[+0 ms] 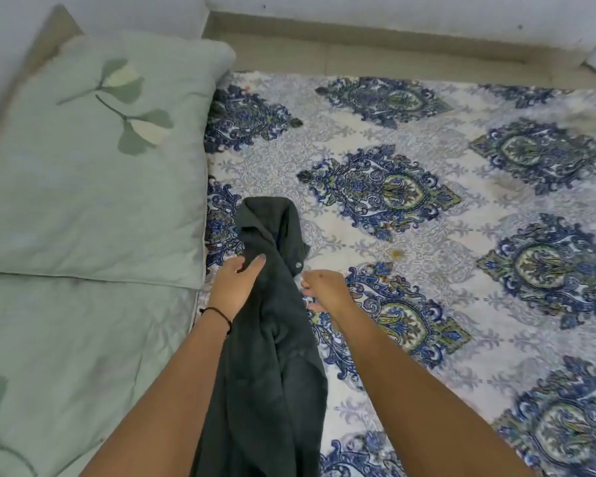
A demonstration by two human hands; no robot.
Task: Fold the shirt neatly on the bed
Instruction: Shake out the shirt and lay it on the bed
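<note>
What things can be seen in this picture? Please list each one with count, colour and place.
shirt: one, dark grey, bunched, between the hands, collar end on the bedsheet
pillow: one, pale green with leaf print, upper left
cover: one, pale green, lower left
bedsheet: one, white with blue medallions, under the shirt
wall: white, behind the bed
bracelet: one, black, left wrist
left hand: holds the shirt
right hand: fingers curled at the shirt's right edge; grip unclear

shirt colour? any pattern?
The shirt is plain dark grey-green, apart from a small round logo. It shows best in the head view.
</note>
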